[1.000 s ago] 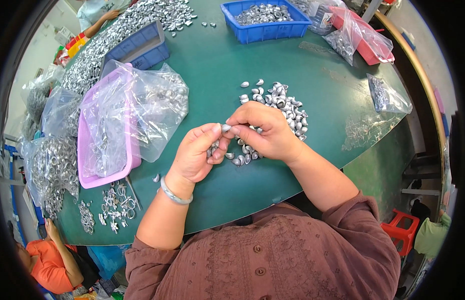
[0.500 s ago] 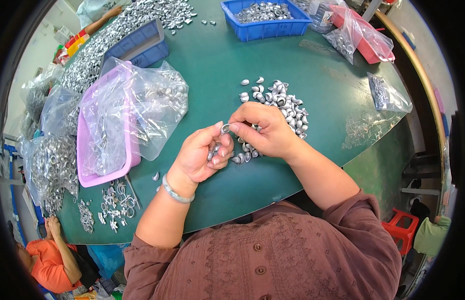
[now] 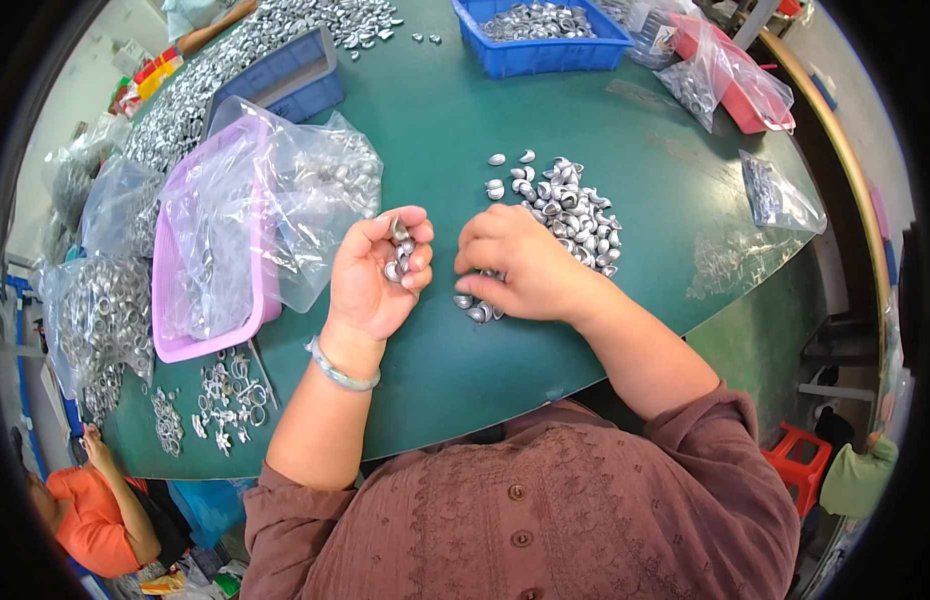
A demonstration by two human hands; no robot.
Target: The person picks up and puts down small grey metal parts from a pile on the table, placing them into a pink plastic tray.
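Where the green worktop [image 3: 435,420] came nearest me, ring-like metal parts [image 3: 230,390] lay at left: two clusters, too tangled to count. Left fingers [image 3: 410,216], one set: palm up, half curled around silver shell-shaped pieces [image 3: 403,248], about four showing. Right fingers [image 3: 477,252], one set: bent downward at the near-left edge of the pile [image 3: 585,225]; whether they gripped a piece, I could not tell. Step in hand, as I judged it: picking from that pile, one in number, its pieces too heaped to count. The next move seemed to call for a light pinch on a single piece. Beyond: purple basket [image 3: 167,305], one, clear bag [image 3: 300,225] draped across; red basket [image 3: 753,112], one; blue trays [image 3: 545,62], two.
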